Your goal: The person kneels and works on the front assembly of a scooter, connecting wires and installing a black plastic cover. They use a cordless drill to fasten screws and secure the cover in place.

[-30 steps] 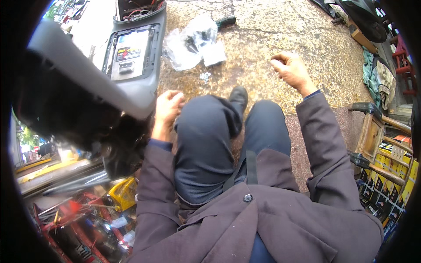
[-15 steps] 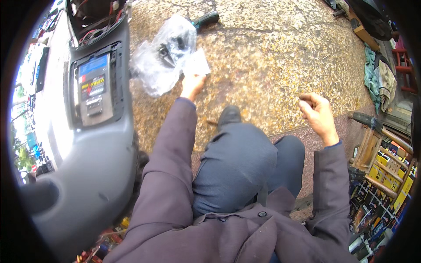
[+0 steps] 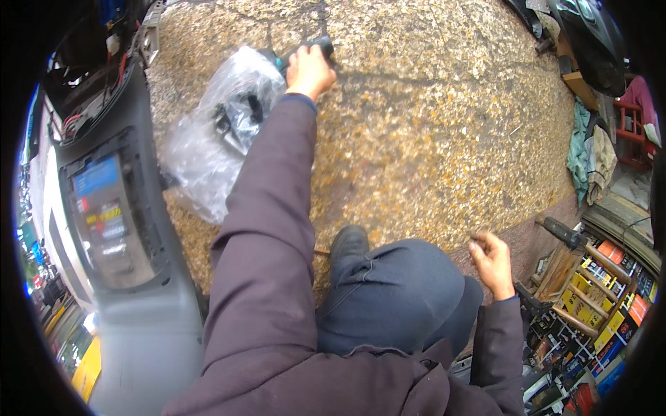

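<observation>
With my left arm stretched forward, my left hand (image 3: pixel 310 71) is closed over a black-and-teal tool (image 3: pixel 323 46) lying on the ground. My fingers cover most of that tool, and its exact kind does not show. Beside my left sleeve lies a crumpled clear plastic bag (image 3: pixel 208 156) with dark parts (image 3: pixel 236 118) inside. To the right of my knee, my right hand (image 3: pixel 494 266) hangs in the air with its fingers curled in. Whether anything small is inside those fingers is hidden.
A grey scooter body (image 3: pixel 149 305) with an open panel and exposed wires stands close on my left. At right are a small wooden stool (image 3: pixel 590 295), several colourful boxes (image 3: pixel 610 340) and hanging cloths (image 3: pixel 590 152). The speckled stone ground (image 3: pixel 416 139) is cracked.
My left hand has moved forward from beside the bag onto the tool; the white piece it held is out of sight. My right hand has come lower and nearer, and the whole view has shifted.
</observation>
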A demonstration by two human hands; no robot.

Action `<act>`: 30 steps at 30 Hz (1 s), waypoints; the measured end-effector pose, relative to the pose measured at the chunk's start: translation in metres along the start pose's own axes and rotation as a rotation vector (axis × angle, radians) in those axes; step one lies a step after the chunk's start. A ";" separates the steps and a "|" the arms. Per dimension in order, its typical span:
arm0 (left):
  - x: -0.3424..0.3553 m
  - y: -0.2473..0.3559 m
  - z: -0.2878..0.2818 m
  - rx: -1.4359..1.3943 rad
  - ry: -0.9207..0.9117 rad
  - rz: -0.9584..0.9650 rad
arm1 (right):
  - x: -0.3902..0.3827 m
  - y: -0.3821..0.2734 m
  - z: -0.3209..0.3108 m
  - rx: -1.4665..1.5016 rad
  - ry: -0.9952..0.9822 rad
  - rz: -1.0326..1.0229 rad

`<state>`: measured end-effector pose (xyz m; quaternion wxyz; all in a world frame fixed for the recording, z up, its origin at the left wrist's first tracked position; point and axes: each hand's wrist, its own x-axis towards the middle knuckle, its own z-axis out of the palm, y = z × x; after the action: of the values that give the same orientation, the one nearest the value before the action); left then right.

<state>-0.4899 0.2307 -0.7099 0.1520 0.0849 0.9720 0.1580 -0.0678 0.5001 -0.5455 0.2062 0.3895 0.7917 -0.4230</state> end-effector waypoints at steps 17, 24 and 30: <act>-0.083 0.044 0.059 0.153 -0.041 0.787 | 0.069 -0.063 0.029 -0.157 0.000 -0.193; -0.175 0.025 0.060 -0.350 0.360 0.643 | 0.164 -0.070 0.113 -0.129 -0.082 -0.161; -0.176 -0.112 0.020 0.049 0.371 -0.289 | 0.168 -0.044 0.155 -0.421 0.042 -0.261</act>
<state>-0.3312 0.0943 -0.7184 -0.0102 -0.0816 0.9889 0.1237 -0.2061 0.4311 -0.7199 0.2099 0.2409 0.9102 -0.2637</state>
